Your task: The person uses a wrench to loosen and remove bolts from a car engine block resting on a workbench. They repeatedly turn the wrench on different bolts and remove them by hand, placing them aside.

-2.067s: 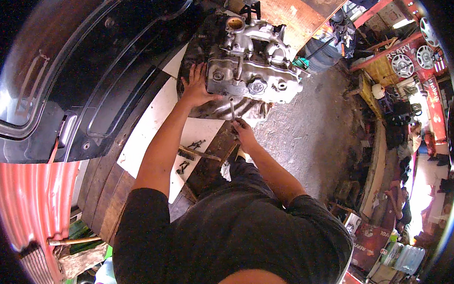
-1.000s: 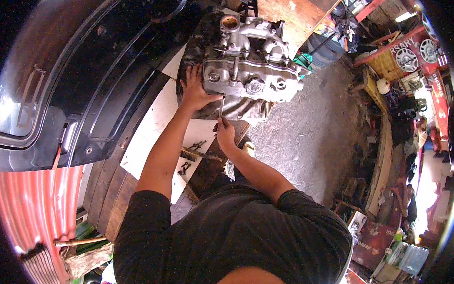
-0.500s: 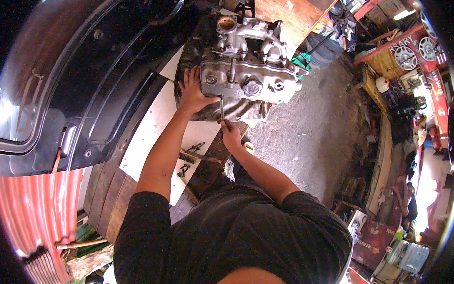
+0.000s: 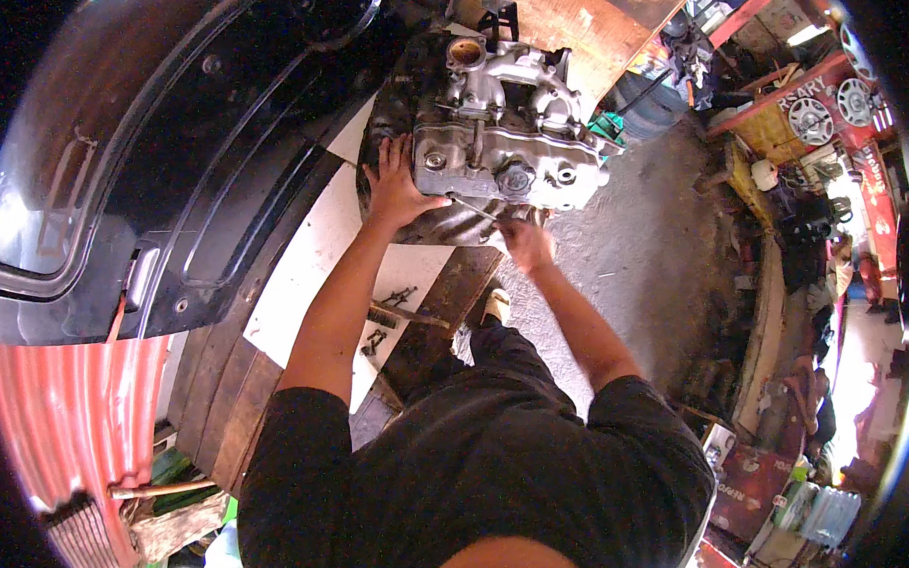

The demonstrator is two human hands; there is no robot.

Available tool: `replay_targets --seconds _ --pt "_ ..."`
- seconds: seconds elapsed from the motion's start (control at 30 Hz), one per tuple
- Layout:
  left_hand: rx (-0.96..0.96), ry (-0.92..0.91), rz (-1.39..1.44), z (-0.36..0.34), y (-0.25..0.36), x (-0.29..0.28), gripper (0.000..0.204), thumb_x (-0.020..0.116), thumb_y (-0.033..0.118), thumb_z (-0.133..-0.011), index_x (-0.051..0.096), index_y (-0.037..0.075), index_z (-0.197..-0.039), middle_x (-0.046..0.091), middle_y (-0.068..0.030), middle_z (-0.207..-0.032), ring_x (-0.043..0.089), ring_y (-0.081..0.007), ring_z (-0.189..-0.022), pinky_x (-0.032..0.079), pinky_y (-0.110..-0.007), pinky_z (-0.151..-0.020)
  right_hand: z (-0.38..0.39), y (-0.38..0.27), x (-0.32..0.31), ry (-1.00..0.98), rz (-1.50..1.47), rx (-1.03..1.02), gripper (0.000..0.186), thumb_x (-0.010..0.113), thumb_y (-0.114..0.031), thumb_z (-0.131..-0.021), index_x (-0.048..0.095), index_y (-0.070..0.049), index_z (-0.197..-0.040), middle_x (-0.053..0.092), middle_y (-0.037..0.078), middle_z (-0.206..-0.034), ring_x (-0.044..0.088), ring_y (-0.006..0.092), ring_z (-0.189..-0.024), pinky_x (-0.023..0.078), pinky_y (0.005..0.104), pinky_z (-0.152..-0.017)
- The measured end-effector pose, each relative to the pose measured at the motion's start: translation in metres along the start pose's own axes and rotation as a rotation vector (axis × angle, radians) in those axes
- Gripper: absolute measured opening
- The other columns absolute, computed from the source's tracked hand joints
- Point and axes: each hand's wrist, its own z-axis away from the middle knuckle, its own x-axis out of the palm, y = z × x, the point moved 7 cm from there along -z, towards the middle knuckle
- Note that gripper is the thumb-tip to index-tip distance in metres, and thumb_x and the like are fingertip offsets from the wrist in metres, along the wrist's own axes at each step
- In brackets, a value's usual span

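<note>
A grey metal engine (image 4: pixel 510 167) stands in front of me, with a round cap on its cover and an open round port at its far left. My left hand (image 4: pixel 396 191) lies against its left side, fingers spread, with the thumb by the head of a slim wrench. The fingers of my right hand (image 4: pixel 528 247) are closed round the other end of that wrench (image 4: pixel 476 210), which slants across the engine's near edge. What the wrench head sits on is too small to make out.
Small dark metal parts (image 4: pixel 374 341) lie on a white board (image 4: pixel 310 289) near my left forearm. A black vehicle panel (image 4: pixel 200 173) fills the left side. Beyond the engine is a wooden board (image 4: pixel 576 24). Concrete floor (image 4: pixel 634 268) spreads to the right, with shelves of clutter farther out.
My right hand has swung right and slightly away from me. The wrench handle has turned from pointing toward me to slanting right. My left hand stays against the engine.
</note>
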Motion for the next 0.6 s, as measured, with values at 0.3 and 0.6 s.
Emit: replay_targets --seconds 0.3,0.6 --pt "0.056 -0.056 0.042 -0.006 0.005 0.0 0.131 0.079 0.062 -0.046 0.014 0.009 -0.146 0.013 -0.0086 -0.152 0.004 -0.032 -0.142 0.013 -0.072 -0.102 -0.04 -0.108 -0.095 -0.221 0.566 -0.398 0.012 0.059 -0.009 -0.075 0.066 -0.005 -0.085 0.067 0.012 -0.078 0.067 0.03 -0.077 0.055 0.0411 -0.065" --pt "0.114 -0.058 0.181 -0.007 -0.018 0.014 0.126 0.076 0.061 -0.052 0.012 0.008 -0.147 0.007 -0.0099 -0.153 -0.001 -0.033 -0.142 0.009 -0.07 -0.103 -0.002 -0.033 -0.064 -0.289 0.111 -0.026 0.025 0.047 -0.021 -0.093 0.052 -0.011 -0.116 0.066 0.014 -0.082 0.065 0.0306 -0.082 0.051 0.0416 -0.066"
